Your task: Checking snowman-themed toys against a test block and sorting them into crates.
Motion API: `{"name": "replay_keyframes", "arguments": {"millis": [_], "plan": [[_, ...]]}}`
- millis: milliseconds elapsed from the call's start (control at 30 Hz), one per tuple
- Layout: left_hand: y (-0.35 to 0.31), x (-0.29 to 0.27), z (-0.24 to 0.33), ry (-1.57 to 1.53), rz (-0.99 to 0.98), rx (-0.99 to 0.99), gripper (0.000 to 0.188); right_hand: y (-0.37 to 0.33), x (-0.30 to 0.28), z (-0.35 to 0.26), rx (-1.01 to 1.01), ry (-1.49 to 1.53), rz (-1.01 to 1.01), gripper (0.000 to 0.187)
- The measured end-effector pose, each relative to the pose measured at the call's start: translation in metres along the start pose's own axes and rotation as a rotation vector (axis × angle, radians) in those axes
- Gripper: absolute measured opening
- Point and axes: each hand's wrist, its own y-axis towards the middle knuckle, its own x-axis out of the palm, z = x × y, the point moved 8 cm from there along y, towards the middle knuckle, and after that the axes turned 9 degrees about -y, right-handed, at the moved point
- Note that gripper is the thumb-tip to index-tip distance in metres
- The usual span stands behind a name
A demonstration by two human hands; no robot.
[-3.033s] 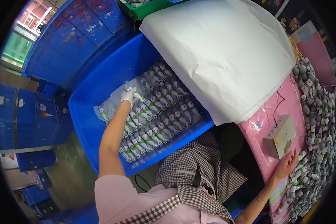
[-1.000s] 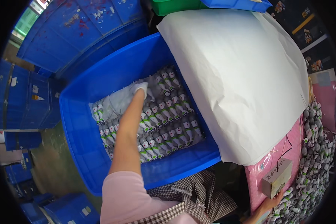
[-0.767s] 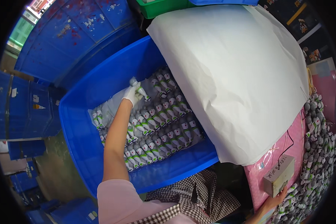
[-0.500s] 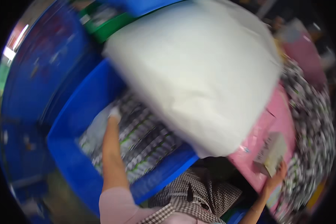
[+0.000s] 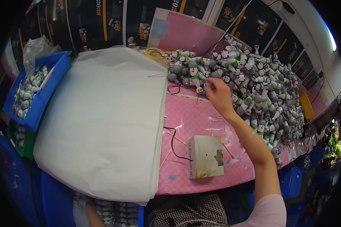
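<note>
My right hand reaches over the pink tabletop to the near-left edge of a large pile of toy figure parts. These are white and grey with green trim. Its fingers are closed at a toy figure part, mostly covered by the hand. Down at the lower left, my left hand is partly in view beside a translucent plastic sheet. It rests over a blue bin with rows of toy parts in it. The fingers of the left hand cannot be made out.
Large white sheets cover the left half of the pink table. A small, stained grey box with a black cord stands near the front edge, thin sticks around it. Blue and green trays of parts sit far left.
The view has swung up from the blue bin to the table. My right hand has left the grey box and reached forward to the pile. My left hand stays at the bin.
</note>
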Motion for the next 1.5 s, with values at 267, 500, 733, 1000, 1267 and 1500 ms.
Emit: {"name": "replay_keyframes", "arguments": {"millis": [267,500,733,1000,1267,1500], "plan": [[-0.04,-0.023,-0.081,-1.586,0.456,-0.368,0.047,0.025,0.081,0.016,0.125,-0.872,-0.169,0.024],[-0.265,-0.293,-0.058,-1.946,1.18,0.124,0.031,-0.045,-0.018,-0.055,-0.127,-0.03,0.1,0.028],[-0.406,-0.438,0.126,-2.101,0.476,0.778,0.025,-0.124,-0.103,-0.102,-0.257,0.095,0.069,0.029],[-0.473,-0.466,0.288,-2.277,-0.978,1.235,0.039,-0.243,-0.066,-0.105,0.653,1.823,-1.045,0.046],[-0.462,-0.458,0.282,-2.432,-0.681,1.074,0.037,-0.26,-0.067,-0.097,0.695,2.263,-0.467,0.051],[-0.481,-0.45,0.272,-2.525,-1.17,0.93,0.055,-0.242,-0.111,-0.098,-0.065,0.897,-0.223,0.028]]}}
